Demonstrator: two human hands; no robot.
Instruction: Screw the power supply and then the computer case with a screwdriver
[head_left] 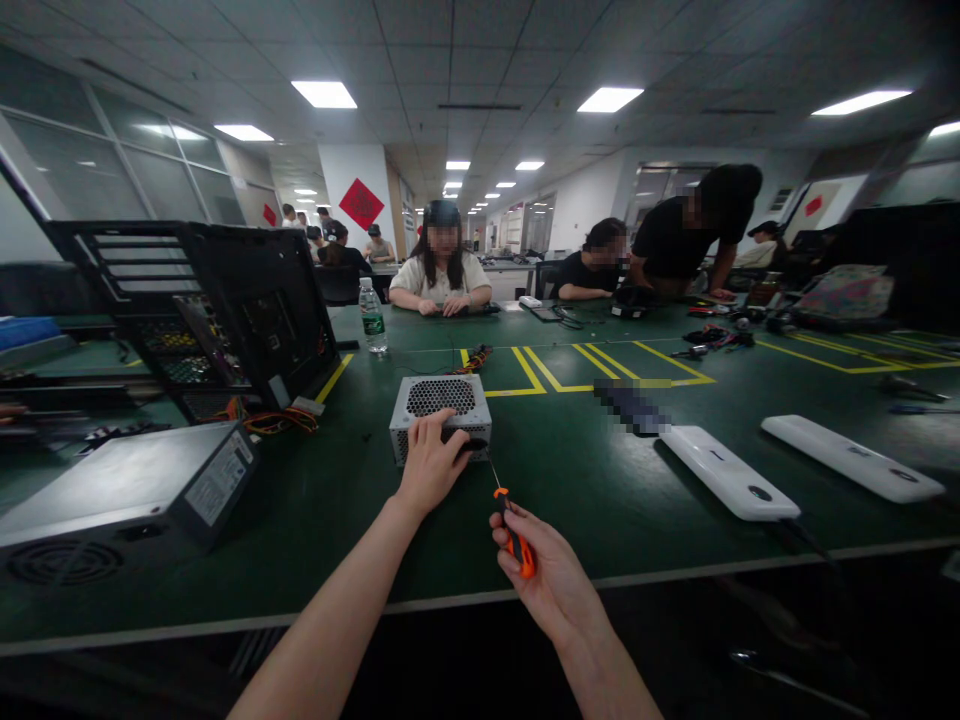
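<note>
A screwdriver [516, 540] is clasped by the right hand [540, 565], its shaft pointed forward toward the near right corner of the metal box [439, 395] on the surface [322, 540]; by the left hand [429, 462] the box is touched, finger closure indiscernible

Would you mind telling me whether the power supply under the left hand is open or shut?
The power supply looks shut: vented top on, no visible gap; left hand hides part of the front.

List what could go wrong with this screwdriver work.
The screwdriver in the right hand might slip, and its tip points close to the left hand. The power supply could shift under pressure, as only the left hand appears to steady it.
</note>
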